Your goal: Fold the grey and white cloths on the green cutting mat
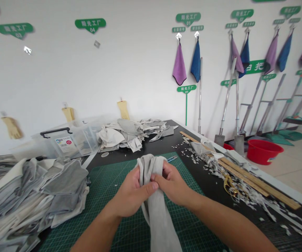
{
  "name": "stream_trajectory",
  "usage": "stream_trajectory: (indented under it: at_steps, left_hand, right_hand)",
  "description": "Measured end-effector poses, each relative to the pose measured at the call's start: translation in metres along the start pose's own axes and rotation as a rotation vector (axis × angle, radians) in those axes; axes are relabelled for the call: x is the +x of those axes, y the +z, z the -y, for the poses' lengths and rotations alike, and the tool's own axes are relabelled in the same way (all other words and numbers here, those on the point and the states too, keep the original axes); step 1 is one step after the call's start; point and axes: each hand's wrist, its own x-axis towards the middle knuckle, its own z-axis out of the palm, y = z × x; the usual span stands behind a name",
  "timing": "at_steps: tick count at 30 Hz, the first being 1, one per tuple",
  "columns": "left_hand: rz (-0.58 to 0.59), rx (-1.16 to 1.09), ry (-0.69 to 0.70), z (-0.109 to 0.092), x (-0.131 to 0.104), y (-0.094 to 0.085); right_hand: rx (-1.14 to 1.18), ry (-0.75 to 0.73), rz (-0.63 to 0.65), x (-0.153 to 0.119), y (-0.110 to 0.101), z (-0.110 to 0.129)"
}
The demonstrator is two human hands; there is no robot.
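A light grey cloth [162, 220] is bunched at its upper end between my two hands, and its long end hangs down toward the bottom edge of the view. My left hand [132, 192] grips its left side, thumb pressed across the front. My right hand [173, 182] pinches the right side, its thumb close to the left thumb. The fingers behind the cloth are hidden. Under the hands lies a green cutting mat [103, 178] with a grid. A light blue pen-like tool [172, 159] rests near the mat's far edge, just beyond my right hand.
Grey cloths [67, 182] are heaped at the left, with another pile [124, 133] at the back. A clear lidded box [72, 141] stands behind. Wooden strips [258, 180], gold-coloured scissors [229, 185] and white scraps lie on the right. A red basin [263, 151] sits beyond the table.
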Motion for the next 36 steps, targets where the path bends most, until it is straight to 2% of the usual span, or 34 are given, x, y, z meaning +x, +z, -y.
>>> stream_trajectory:
  at_steps: [3, 6, 10, 13, 15, 16, 18, 20, 23, 27, 30, 32, 34, 36]
  left_hand:
    - [-0.088, 0.055, -0.052, -0.003, -0.004, -0.006]
    - [-0.193, 0.045, -0.058, -0.004, -0.007, -0.017]
    - [-0.510, -0.015, 0.144, -0.001, -0.011, -0.030]
    - [-0.765, -0.052, 0.306, -0.001, -0.013, -0.034]
    - [-0.869, -0.049, 0.352, -0.002, -0.013, -0.034]
    - [-0.889, -0.043, 0.350, -0.003, -0.013, -0.034]
    - [-0.849, -0.028, 0.299, -0.006, -0.011, -0.031]
    - [-0.731, -0.009, 0.238, -0.008, -0.009, -0.027]
    - [-0.520, 0.044, 0.201, -0.013, -0.006, -0.024]
    - [-0.390, 0.133, 0.113, -0.019, -0.007, -0.033]
    - [-0.390, 0.121, -0.032, -0.021, -0.011, -0.049]
    - [-0.462, 0.068, -0.070, -0.020, -0.012, -0.060]
    - [-0.577, -0.004, -0.032, -0.019, -0.010, -0.065]
    - [-0.676, -0.056, 0.060, -0.020, -0.007, -0.065]
  right_hand:
    - [-0.060, -0.024, -0.050, 0.002, -0.003, 0.003]
    - [-0.006, -0.009, -0.102, 0.004, -0.010, 0.002]
    - [0.141, 0.060, -0.201, 0.011, -0.023, 0.002]
    - [0.131, 0.098, -0.293, 0.016, -0.031, 0.007]
    - [0.106, 0.137, -0.268, 0.017, -0.033, 0.010]
    - [0.104, 0.164, -0.214, 0.017, -0.033, 0.011]
    - [0.097, 0.209, -0.054, 0.015, -0.031, 0.012]
    - [0.051, 0.222, 0.060, 0.013, -0.030, 0.011]
    - [-0.063, 0.168, 0.030, 0.013, -0.029, 0.008]
    - [-0.036, 0.157, -0.064, 0.017, -0.037, 0.004]
    - [0.011, 0.191, -0.160, 0.021, -0.045, 0.005]
    - [0.024, 0.206, -0.192, 0.023, -0.050, 0.004]
    - [0.052, 0.237, -0.192, 0.024, -0.053, 0.002]
    - [0.073, 0.279, -0.290, 0.024, -0.055, -0.003]
